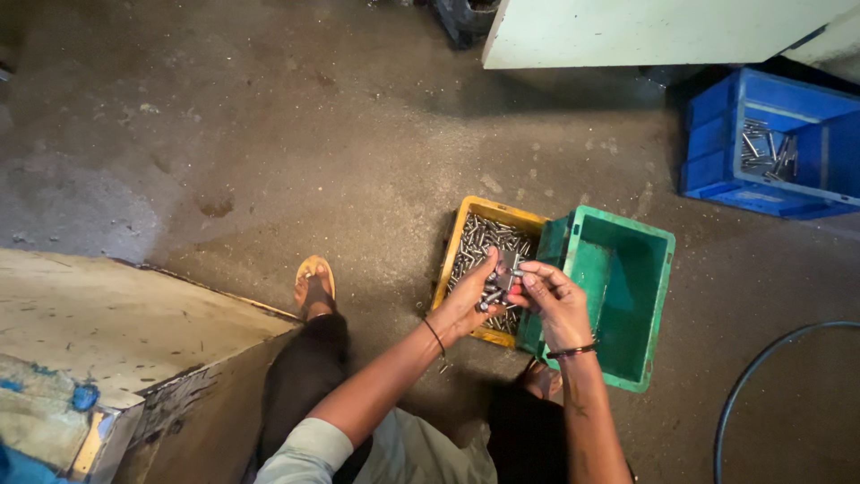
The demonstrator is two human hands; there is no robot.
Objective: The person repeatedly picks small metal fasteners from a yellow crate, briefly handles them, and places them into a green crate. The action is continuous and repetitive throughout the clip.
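Note:
My left hand (470, 300) and my right hand (554, 300) meet above a yellow crate (484, 212) filled with several small metal pins. Together they hold a small grey metal block (508, 266), the left fingers on its left side, the right fingertips on its right. Whether the left palm also holds loose pins I cannot tell. A green crate (627, 287), empty as far as I see, stands tilted against the yellow one on its right.
A blue crate (712, 134) with a few metal pins sits at the upper right beside a pale cabinet (645, 31). A worn workbench corner (107, 332) is at the left. My sandalled foot (313, 282) rests on the concrete floor. A hose (761, 367) curves at right.

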